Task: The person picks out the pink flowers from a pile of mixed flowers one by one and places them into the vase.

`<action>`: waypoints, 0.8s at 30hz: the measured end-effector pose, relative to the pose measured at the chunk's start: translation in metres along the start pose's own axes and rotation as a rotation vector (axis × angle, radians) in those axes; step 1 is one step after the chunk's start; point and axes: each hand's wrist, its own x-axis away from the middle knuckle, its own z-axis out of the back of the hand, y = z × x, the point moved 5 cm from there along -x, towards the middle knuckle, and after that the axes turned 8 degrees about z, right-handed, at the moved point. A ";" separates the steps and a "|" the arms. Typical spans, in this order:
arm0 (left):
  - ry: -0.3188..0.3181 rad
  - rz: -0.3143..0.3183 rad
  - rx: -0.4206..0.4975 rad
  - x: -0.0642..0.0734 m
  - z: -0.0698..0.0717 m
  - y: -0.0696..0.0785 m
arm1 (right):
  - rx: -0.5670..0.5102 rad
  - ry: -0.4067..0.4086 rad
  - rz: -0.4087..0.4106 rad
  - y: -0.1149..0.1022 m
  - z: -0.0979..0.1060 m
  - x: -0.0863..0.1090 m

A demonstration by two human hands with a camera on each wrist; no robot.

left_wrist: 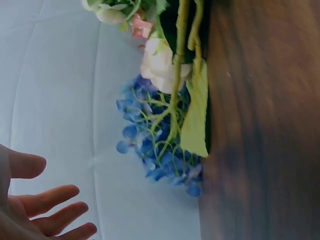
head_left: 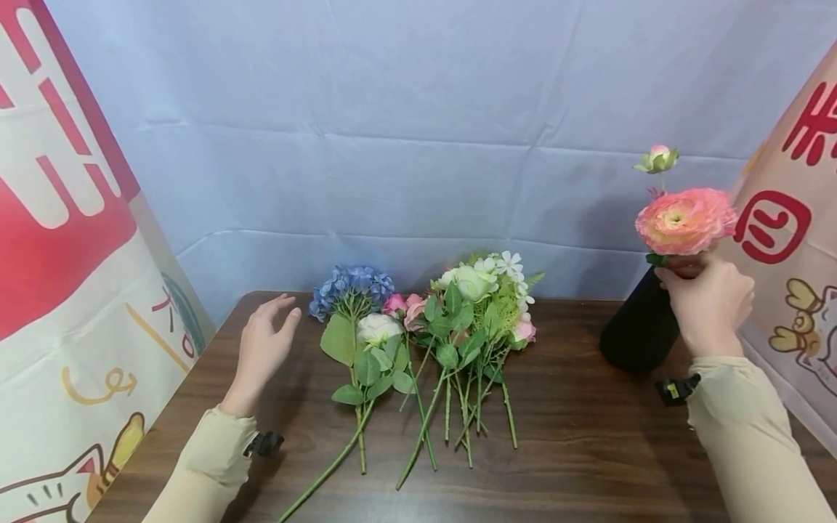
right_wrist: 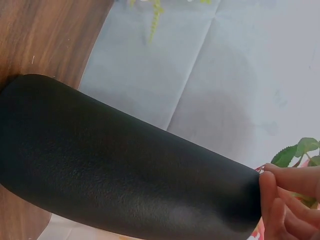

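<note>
At the mouth of a black vase (head_left: 639, 327), my right hand (head_left: 709, 301) pinches a pink ranunculus (head_left: 685, 220) just under its bloom; a small bud (head_left: 659, 160) rises above it. In the right wrist view, the curled fingers (right_wrist: 287, 200) meet at the rim of the vase (right_wrist: 125, 165), and the stem itself is hidden. My left hand (head_left: 264, 349) is held with its fingers spread, holding nothing, left of a blue hydrangea (head_left: 353, 287). The left wrist view shows that hand (left_wrist: 45, 210) apart from the hydrangea (left_wrist: 150, 135).
Beside the hydrangea on the brown table (head_left: 562, 436) lie a white rose (head_left: 379, 329), a pale green-white bloom (head_left: 475, 282), small white flowers (head_left: 510, 265) and pink blooms (head_left: 415, 311), their stems toward me. A pale blue cloth (head_left: 418, 145) hangs behind, with printed cloths at both sides.
</note>
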 end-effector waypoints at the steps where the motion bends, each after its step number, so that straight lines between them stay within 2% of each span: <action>1: -0.003 0.000 0.002 -0.001 -0.002 0.002 | 0.002 0.001 -0.009 0.000 0.000 0.001; 7: -0.017 -0.009 0.039 -0.004 -0.010 0.015 | -0.010 0.005 -0.057 0.000 0.002 0.007; 13: -0.031 -0.001 0.067 -0.006 -0.018 0.026 | 0.024 0.041 -0.020 -0.005 0.003 0.012; 24: -0.051 0.013 0.122 -0.009 -0.034 0.046 | 0.038 0.056 -0.017 -0.020 0.001 0.025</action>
